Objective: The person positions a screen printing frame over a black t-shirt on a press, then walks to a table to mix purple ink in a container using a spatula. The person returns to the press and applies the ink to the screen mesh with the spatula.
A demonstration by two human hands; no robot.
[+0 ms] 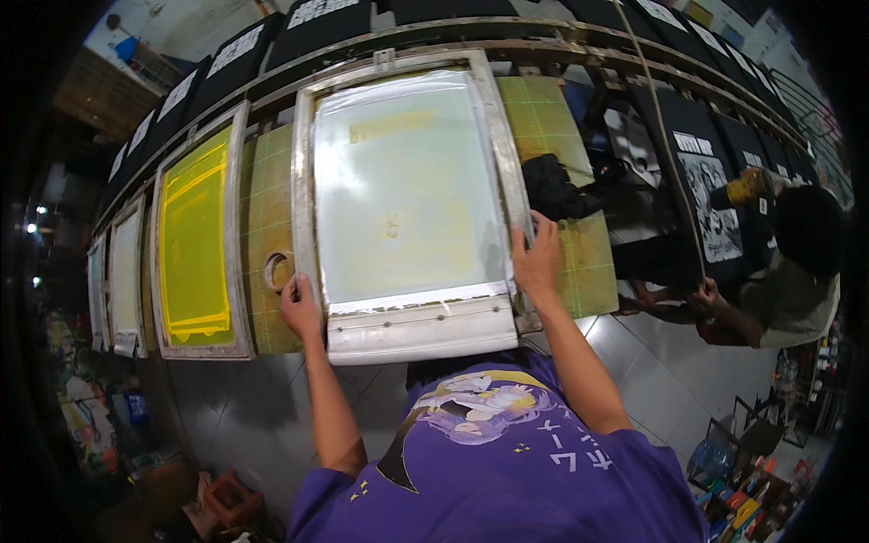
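Pale screen frame, held by two hands at its side rails

Item 1: pale screen frame [305, 195], rectangular, with a worn rim. It is placed between the two hands and extended well beyond them, away from the wearer. Whitish mesh [412, 258] is stretched across it, marked with faint yellowish patches. A white bar [421, 332] is set along the near end, between the forearms.

Item 2: left hand [300, 309]. The lower part of the left rail is gripped, with the fingers bent at its outer side.

Item 3: right hand [539, 261]. The right rail is gripped, the thumb laid toward the frame and the fingers outside it.

Item 4: tape roll [269, 271], placed just beside the left hand, on its outer side.

Item 5: yellow screen [193, 240], framed, stood farther left of the left hand.

Item 6: black cloth [554, 185], bunched, placed just beyond the right hand on a yellowish board [587, 258].

Item 7: black shirt [711, 204], printed in white, laid well to the right of the right hand. A co-worker [797, 294] is seen beside it.
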